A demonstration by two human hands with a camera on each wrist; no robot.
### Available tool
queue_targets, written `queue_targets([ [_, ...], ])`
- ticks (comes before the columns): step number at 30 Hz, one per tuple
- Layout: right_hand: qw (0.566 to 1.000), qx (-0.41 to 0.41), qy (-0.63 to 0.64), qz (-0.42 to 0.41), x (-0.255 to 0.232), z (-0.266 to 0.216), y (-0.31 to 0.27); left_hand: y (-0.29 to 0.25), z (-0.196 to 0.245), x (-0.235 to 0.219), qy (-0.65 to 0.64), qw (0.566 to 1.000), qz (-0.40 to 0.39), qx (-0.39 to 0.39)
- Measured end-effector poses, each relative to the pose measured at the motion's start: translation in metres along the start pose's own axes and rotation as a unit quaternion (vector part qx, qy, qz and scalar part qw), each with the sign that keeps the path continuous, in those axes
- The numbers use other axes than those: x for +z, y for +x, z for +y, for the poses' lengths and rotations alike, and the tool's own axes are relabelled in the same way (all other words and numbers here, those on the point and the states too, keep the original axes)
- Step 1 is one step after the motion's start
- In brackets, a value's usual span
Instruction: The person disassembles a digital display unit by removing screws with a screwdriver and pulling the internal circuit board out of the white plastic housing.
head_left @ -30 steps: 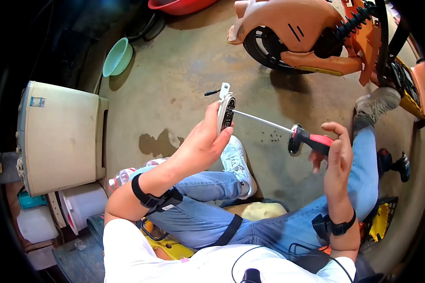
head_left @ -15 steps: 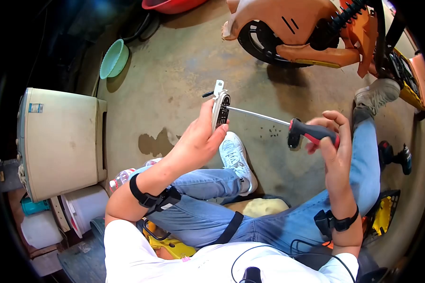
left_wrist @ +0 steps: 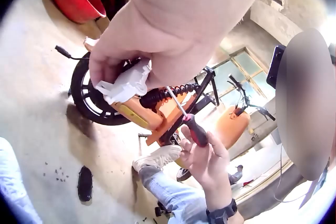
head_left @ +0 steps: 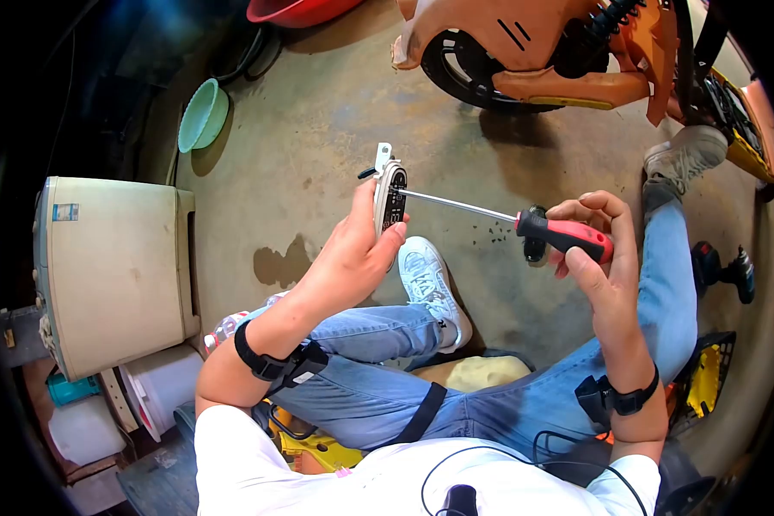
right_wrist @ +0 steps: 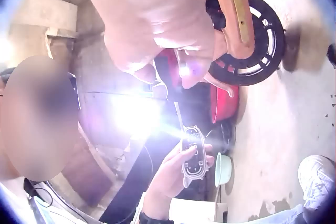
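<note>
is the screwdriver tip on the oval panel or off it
On it: in the head view, the screwdriver meets the black face of the panel.

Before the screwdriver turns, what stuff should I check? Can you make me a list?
1. Left hand has a grip on the oval panel: ok.
2. Right hand has a grip on the screwdriver: ok.
3. Screwdriver's shaft reaches the panel's dark face: ok.
4. Tip sits in a screw: cannot tell, too small to see.
5. Panel rests on something firm: not ok, it's held up in the air.
6. Black plug is connected: not ok, it hangs free.
</note>
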State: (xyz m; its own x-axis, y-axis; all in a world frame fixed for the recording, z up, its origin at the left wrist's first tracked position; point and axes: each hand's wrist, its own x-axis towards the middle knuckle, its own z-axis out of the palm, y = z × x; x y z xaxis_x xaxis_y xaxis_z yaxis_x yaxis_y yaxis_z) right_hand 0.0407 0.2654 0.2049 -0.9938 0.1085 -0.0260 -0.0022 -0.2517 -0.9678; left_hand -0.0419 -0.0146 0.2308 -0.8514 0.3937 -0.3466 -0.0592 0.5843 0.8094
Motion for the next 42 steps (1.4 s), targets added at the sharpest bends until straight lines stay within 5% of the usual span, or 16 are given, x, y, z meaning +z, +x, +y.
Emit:
queue_targets([
  [4, 0.999, 0.035, -0.038, 0.007, -0.01, -0.001, -0.003, 0.0, -0.001, 0.002, 0.004, 1.0, -0.002, 0.002],
  [7, 0.985, 0.169, -0.025, 0.033, -0.016, -0.007, -0.003, 0.0, 0.0, 0.002, 0.019, 1.0, -0.018, 0.007],
  [10, 0.991, 0.134, -0.001, 0.012, -0.006, -0.002, 0.0, 0.0, -0.002, 0.0, 0.018, 1.0, -0.015, 0.005],
  [12, 0.993, -0.085, -0.069, 0.039, 0.005, 0.015, 0.004, 0.0, -0.003, -0.001, 0.011, 1.0, -0.011, -0.004],
  [16, 0.985, -0.118, -0.121, 0.023, -0.008, 0.017, 0.003, 0.0, -0.001, 0.0, 0.007, 1.0, -0.013, -0.018],
  [18, 0.99, 0.13, -0.063, 0.008, -0.018, -0.002, -0.001, -0.001, -0.002, 0.0, 0.019, 1.0, -0.022, -0.004],
  [22, 0.983, 0.181, 0.032, -0.004, -0.012, -0.006, 0.002, 0.0, -0.001, 0.0, 0.021, 0.999, -0.031, -0.01],
  [24, 0.996, -0.054, -0.043, 0.053, 0.008, 0.005, 0.004, 0.0, -0.002, -0.001, 0.016, 0.999, -0.026, -0.014],
  [27, 0.988, -0.127, -0.08, 0.022, 0.001, 0.017, 0.006, 0.0, -0.001, 0.0, 0.009, 1.0, -0.021, -0.021],
  [28, 0.989, -0.126, -0.08, 0.023, -0.004, 0.013, 0.003, 0.0, 0.0, 0.0, 0.007, 1.0, -0.02, -0.023],
  [30, 0.991, 0.096, -0.087, 0.02, -0.013, -0.004, -0.002, 0.0, -0.004, 0.0, 0.018, 0.999, -0.025, -0.012],
  [33, 0.984, 0.176, -0.021, 0.011, -0.016, -0.011, -0.002, 0.0, -0.003, 0.0, 0.023, 0.999, -0.03, -0.004],
  [34, 0.984, 0.176, -0.021, 0.011, -0.012, -0.008, -0.001, 0.0, -0.003, 0.0, 0.017, 0.999, -0.029, -0.009],
  [36, 0.993, -0.058, -0.097, 0.023, 0.0, 0.006, 0.002, 0.001, -0.003, -0.001, 0.013, 1.0, -0.023, -0.012],
  [39, 0.981, -0.15, -0.12, 0.024, 0.002, 0.017, 0.005, 0.001, -0.004, -0.001, 0.007, 1.0, -0.017, -0.018],
  [42, 0.994, -0.012, -0.11, 0.018, -0.01, 0.007, -0.002, 0.0, -0.004, 0.0, 0.017, 1.0, -0.022, -0.012],
])
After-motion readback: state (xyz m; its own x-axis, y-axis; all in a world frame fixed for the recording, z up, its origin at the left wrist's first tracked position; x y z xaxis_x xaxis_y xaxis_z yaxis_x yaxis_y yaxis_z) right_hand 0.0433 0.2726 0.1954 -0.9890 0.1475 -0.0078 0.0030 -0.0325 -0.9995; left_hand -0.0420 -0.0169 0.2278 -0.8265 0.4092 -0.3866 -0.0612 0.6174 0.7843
